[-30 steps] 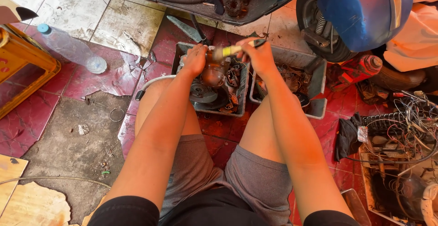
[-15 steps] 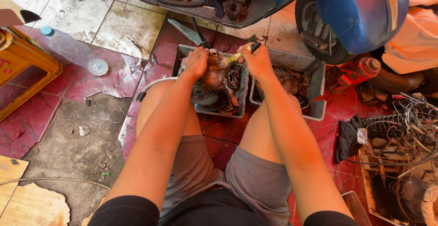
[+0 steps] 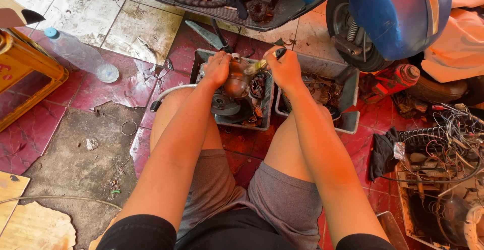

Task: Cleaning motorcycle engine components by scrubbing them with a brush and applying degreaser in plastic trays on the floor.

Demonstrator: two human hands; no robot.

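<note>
Grip was two-handed: the left hand (image 3: 218, 68) clamped the greasy engine part (image 3: 237, 81) over the grey tray (image 3: 204, 58), while the right hand (image 3: 286, 69) held a brush (image 3: 257, 67) against it. Steady support and short strokes appeared advisable.

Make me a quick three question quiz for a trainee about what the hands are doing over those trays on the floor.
1. True or false: the left hand rests on the rusty brown engine part.
2. What does the right hand grip? A) a brush B) a hammer C) a plastic bottle
3. What kind of container does the engine part sit over?

Key
1. True.
2. A, a small brush with its bristle end against the part.
3. A grey metal tray, beside a second tray of dirty parts.
</note>
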